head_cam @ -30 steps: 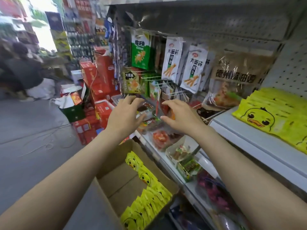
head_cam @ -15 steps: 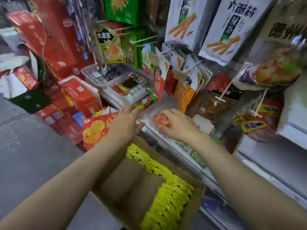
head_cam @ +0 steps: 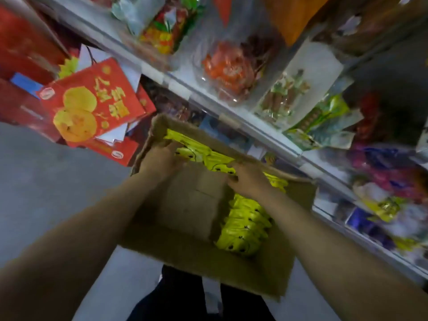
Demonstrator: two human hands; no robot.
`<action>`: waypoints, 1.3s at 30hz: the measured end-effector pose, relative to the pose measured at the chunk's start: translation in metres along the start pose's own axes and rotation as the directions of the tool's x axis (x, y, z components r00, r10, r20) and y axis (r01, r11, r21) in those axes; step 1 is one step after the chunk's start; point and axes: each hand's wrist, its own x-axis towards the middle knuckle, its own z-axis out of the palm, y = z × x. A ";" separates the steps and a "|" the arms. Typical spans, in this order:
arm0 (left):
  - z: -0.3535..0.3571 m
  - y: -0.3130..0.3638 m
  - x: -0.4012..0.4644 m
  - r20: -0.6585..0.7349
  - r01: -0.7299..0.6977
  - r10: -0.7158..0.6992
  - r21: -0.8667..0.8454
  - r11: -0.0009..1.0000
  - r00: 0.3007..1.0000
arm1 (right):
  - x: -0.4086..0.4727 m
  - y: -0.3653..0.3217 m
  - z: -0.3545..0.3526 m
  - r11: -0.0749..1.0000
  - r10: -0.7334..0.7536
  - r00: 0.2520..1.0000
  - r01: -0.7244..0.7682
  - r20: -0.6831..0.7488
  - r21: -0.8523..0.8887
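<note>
An open cardboard box sits on the floor below me, with several yellow duck-face packets standing in a row along its right side and far end. Both of my hands are inside the box at its far end. My left hand grips the leftmost yellow packets, its fingers curled over them. My right hand has its fingers curled over the packets just to the right. The view is blurred, so the fingertips are hard to make out.
A white shelf edge runs diagonally just beyond the box, holding clear tubs and bags of snacks. Red gift boxes lie on the floor at the left. Grey floor spreads at the left. My dark trouser legs stand below the box.
My hands have left the snack tubs on the shelf and dropped into the cardboard box onto the yellow packets. My view has tipped down toward the box.
</note>
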 end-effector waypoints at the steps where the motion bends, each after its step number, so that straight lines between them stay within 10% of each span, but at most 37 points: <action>1: 0.010 -0.007 0.008 0.006 -0.019 0.019 0.008 1.000 1.000 | 0.004 0.006 0.012 0.999 0.041 0.999 -0.041 -0.011 0.026; 23: 0.081 -0.040 0.054 -0.101 0.019 -0.001 0.172 0.985 0.995 | 0.051 0.026 0.091 0.982 0.182 0.933 -0.188 -0.311 0.014; 31: 0.080 -0.035 0.052 -0.038 0.034 -0.026 0.219 0.975 0.999 | 0.059 0.035 0.090 0.947 0.264 0.925 -0.195 -0.272 0.256; 39: 0.087 -0.043 0.015 0.186 0.337 -0.291 -0.307 0.890 0.938 | 0.036 0.040 0.072 0.853 0.259 0.952 -0.146 -0.165 0.501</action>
